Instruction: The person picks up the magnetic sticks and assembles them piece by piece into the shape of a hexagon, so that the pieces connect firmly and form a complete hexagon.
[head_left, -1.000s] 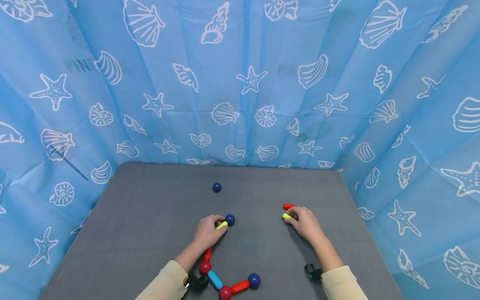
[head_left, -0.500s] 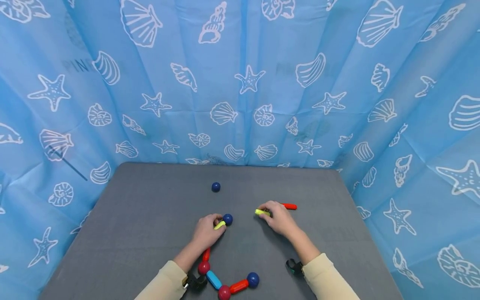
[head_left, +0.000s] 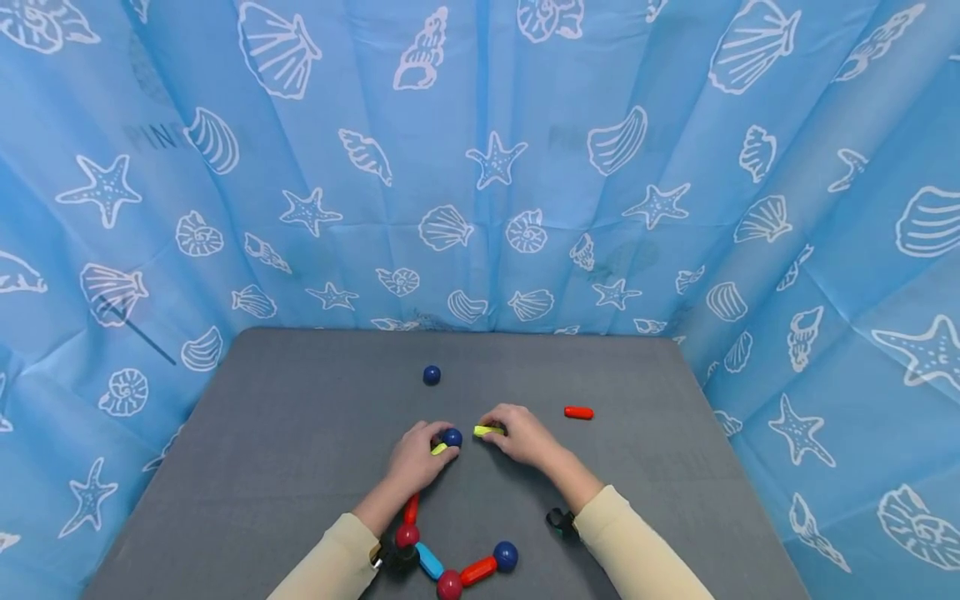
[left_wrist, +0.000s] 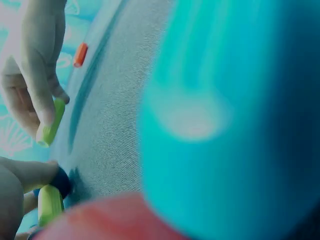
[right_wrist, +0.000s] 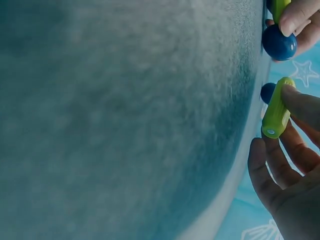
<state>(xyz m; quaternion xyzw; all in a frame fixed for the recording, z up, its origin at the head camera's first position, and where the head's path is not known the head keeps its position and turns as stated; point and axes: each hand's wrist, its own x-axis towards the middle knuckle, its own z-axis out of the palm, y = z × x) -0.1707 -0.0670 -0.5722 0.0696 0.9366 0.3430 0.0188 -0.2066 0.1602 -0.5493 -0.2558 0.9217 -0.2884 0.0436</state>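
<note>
The left hand (head_left: 416,457) pinches a short lime-green plastic stick (head_left: 439,448) joined to a dark blue ball (head_left: 452,437) on the grey worktop (head_left: 300,433). The right hand (head_left: 521,435) grips a second lime-green stick (head_left: 487,431) just beside that ball. Approached off-axis, it could knock the ball loose.

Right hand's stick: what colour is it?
Yellow-green; the stick in the right hand shows best in the right wrist view.

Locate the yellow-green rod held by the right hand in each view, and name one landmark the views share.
Head: yellow-green rod at centre, in the right hand's fingertips.
Left wrist: at the left edge, under the fingers.
Right wrist: at the right edge.
Shared landmark: the dark blue ball at the left hand.
</note>
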